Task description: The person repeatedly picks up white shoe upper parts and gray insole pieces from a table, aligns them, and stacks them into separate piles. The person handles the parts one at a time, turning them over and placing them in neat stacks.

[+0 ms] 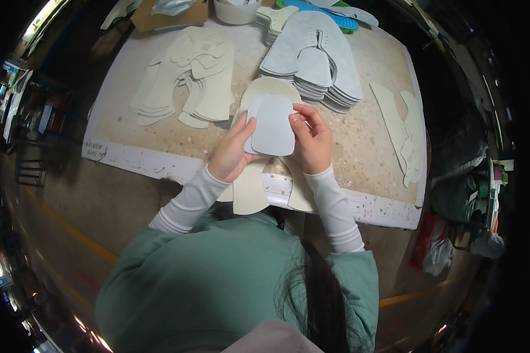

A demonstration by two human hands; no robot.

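Two light grey, rounded tongue-shaped pieces (pixel 274 126), overlapping and slightly fanned, are held between my hands above the table's near edge. My left hand (pixel 232 148) is closed on their left edge, thumb on top, with its other fingers mostly hidden beneath. My right hand (pixel 313 138) pinches the right edge between thumb and fingers. Under them lies a cream U-shaped shoe upper piece (pixel 271 86), its curved end pointing away from me. Its two legs reach over the table's near edge. Whether more than one cream piece lies there, I cannot tell.
Cream upper pieces (pixel 209 65) lie in a loose pile at the left. A neat stack of grey upper pieces (pixel 312 62) stands behind my right hand. Further cream pieces (pixel 397 132) lie at the right. A cardboard box (pixel 171 17) and white tub (pixel 237 12) stand at the back.
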